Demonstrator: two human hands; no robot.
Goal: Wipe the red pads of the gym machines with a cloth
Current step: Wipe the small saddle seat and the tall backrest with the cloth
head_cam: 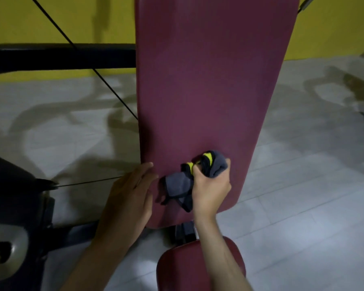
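Cloth (178, 182), grey-yellow, bunched in gripping right hand (210, 190) on long red pad (208, 91), left hand (126, 198) flat at its edge

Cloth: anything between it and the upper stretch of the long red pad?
Nothing visible. The cloth, gripped by the right hand, lies on the long red pad, whose surface above it is bare. The left hand rests on the pad's left edge, beside the cloth, off that path.

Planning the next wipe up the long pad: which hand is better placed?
Right. The right hand grips the cloth on the pad; the left hand lies flat at the pad's left edge, holding nothing.
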